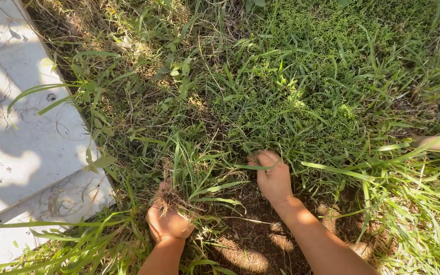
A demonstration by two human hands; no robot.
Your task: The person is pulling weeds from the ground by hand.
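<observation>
My left hand point(168, 221) clenches a pulled tuft of long green grass with brown roots point(179, 188) | my right hand point(273, 178) grips rooted green blades point(253, 166) just beyond the left | risk: blades may snap above the roots, or slice my fingers | bare brown soil point(240, 239) between wrists

Green grass point(301, 91) — pale grey slab point(21, 137)

Harsh sunlight, dappled shadows, sharp focus

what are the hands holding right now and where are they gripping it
The left hand grips a pulled grass clump at its root end. The right hand is closed around grass blades near the soil.
</observation>
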